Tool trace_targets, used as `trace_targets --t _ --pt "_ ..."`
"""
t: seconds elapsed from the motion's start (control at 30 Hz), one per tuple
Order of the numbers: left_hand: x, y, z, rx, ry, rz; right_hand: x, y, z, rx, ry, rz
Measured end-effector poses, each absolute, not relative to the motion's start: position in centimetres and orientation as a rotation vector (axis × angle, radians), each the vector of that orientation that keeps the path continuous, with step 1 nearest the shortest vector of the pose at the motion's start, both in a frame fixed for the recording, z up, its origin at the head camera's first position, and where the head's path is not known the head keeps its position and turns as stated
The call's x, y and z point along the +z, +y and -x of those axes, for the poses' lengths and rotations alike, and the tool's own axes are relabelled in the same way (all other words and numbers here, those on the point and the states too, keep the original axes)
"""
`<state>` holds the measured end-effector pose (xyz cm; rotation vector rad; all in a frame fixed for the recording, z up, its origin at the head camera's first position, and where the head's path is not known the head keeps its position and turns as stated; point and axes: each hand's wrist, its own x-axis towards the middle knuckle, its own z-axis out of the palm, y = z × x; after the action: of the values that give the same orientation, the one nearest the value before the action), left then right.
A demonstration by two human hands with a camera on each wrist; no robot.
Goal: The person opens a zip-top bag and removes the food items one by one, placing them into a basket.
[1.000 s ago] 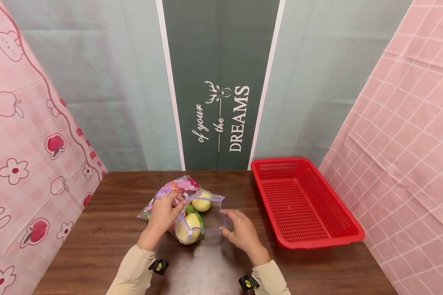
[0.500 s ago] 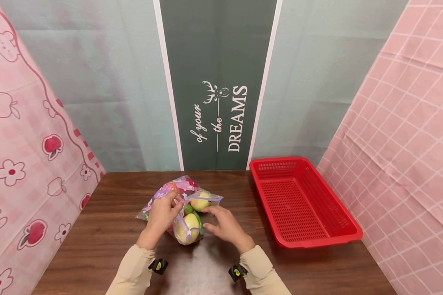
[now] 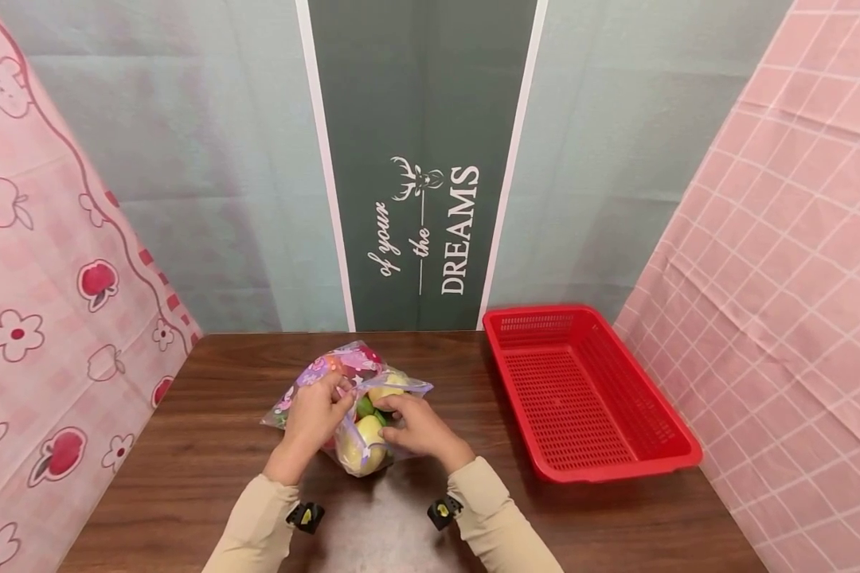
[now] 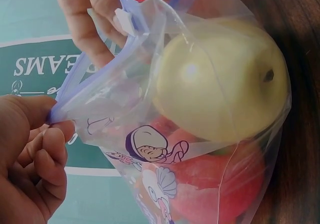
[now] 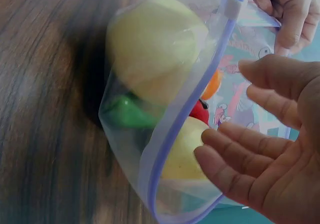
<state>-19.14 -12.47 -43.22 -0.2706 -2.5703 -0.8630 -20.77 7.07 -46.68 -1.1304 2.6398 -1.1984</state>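
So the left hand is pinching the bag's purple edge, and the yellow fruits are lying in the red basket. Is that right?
Not quite: the yellow fruits are in the bag, not in the red basket; the head view shows it. The rest is right.

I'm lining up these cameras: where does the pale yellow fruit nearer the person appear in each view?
Head: the pale yellow fruit sits below centre, slightly left.
Left wrist: upper right, large, inside the bag.
Right wrist: upper middle, the higher of two.
Shared landmark: the bag's purple zip strip.
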Motion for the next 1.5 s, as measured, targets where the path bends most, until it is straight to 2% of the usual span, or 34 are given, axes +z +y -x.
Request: trace_targets --t 0.2,0.73,1.03,1.37,1.5 --pt "-43.3 -12.4 19.2 -0.873 -2.576 0.273 -46.1 6.1 21.2 -1.124 2.579 1.077" --pt "-43.4 -12.0 19.4 -0.912 -2.590 0.281 -48.2 4.8 22.2 -1.270 2.380 0.766" --pt "-43.7 -11.6 19.4 -0.921 -2.550 0.304 -49.0 4.8 22.5 -1.204 2.430 0.868" --pt "-43.6 -11.5 19.5 -0.945 -2.525 0.314 -49.0 5.5 22.6 -1.201 2.477 0.760" --pt "-43.7 -11.4 19.6 -0.931 -2.511 0.305 -48.9 5.2 22.7 -1.164 2.461 0.796"
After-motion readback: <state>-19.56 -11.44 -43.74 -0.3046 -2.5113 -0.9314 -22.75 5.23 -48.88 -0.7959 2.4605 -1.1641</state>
